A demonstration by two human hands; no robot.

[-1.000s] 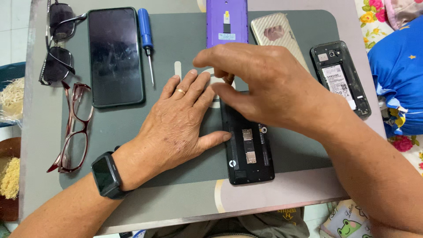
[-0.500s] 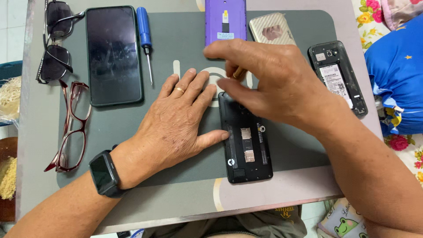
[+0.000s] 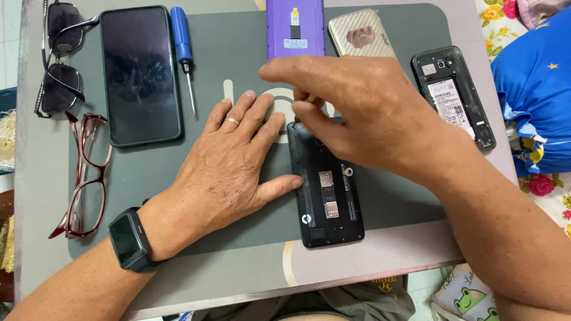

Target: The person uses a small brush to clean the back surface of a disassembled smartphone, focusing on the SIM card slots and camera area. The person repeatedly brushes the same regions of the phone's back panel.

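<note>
I am pinning the opened phone (image 3: 327, 196) flat on the bench (image 3: 380, 261) with my left hand (image 3: 232, 172), palm spread just beside it. My right hand (image 3: 363, 113) is pinching narrowly at its top edge. The back cover is already off; the innards are untouched under my grip.

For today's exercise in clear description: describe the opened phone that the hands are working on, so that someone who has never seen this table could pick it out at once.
Start at the grey mat on the table. Near its front edge lies a black phone with its back cover off, steadied by the left hand and covered at its top by the right hand. Unlike the other opened phone at the right edge, it shows two metal card slots in its middle.
</note>
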